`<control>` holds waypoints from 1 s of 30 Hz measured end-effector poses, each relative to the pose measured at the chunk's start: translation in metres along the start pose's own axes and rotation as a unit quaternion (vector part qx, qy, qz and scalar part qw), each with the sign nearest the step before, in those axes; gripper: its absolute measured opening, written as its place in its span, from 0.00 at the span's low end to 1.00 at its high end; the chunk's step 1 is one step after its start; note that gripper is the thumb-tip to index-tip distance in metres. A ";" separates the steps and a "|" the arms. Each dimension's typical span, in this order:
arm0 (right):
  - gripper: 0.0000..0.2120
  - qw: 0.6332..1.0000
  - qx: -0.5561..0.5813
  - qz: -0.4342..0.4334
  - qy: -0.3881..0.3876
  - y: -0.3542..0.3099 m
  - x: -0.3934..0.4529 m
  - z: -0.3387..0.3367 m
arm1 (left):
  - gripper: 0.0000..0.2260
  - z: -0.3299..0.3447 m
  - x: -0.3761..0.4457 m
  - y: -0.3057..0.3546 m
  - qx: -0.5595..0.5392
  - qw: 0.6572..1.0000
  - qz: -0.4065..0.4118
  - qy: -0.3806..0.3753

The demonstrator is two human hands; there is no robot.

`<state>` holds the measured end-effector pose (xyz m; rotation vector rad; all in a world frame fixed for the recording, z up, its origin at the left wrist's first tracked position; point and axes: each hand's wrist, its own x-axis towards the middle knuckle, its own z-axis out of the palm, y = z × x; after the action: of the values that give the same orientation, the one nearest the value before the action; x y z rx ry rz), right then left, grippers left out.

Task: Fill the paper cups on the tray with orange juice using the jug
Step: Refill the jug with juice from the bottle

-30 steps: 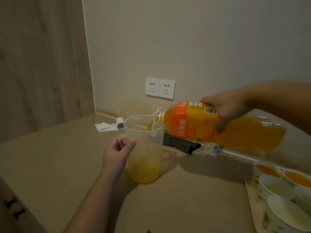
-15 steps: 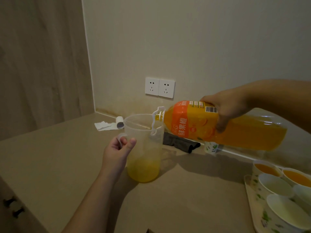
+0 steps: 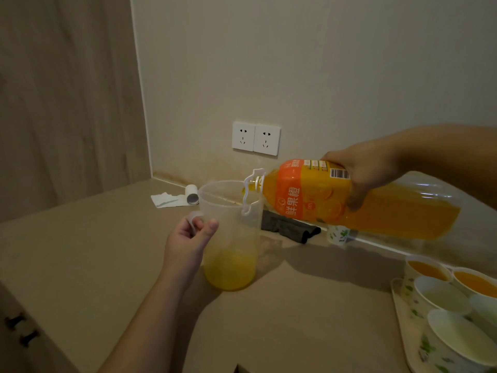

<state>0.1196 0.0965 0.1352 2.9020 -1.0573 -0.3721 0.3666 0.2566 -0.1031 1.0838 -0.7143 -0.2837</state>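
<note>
2 hands busy: my left (image 3: 188,238) grips the jug (image 3: 231,235) handle, right (image 3: 360,176) grips the tilted bottle (image 3: 349,200); overtilting could slop juice onto the worktop (image 3: 80,251).

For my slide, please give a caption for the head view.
Right hand tips juice bottle over jug held by left hand.

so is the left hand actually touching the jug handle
Touching. The head view shows the left hand with its fingers curled round the clear handle of the jug and the thumb against the jug's wall.
</note>
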 end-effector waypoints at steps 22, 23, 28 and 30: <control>0.42 1.000 -0.001 0.001 -0.003 -0.003 -0.002 -0.001 | 0.13 -0.001 -0.001 0.002 -0.004 1.000 -0.005 -0.010; 0.42 1.000 -0.001 0.002 -0.001 -0.003 -0.003 -0.001 | 0.13 -0.002 0.000 0.001 -0.005 1.000 -0.007 -0.011; 0.42 1.000 0.005 0.003 -0.004 -0.004 -0.002 -0.001 | 0.16 -0.003 0.001 -0.001 -0.010 1.000 -0.011 -0.008; 0.42 1.000 0.009 0.002 -0.006 -0.002 -0.002 0.000 | 0.16 -0.002 0.001 -0.001 -0.014 1.000 -0.008 -0.007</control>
<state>0.1198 0.0995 0.1351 2.9170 -1.0737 -0.3829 0.3688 0.2567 -0.1034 1.0622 -0.7117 -0.3136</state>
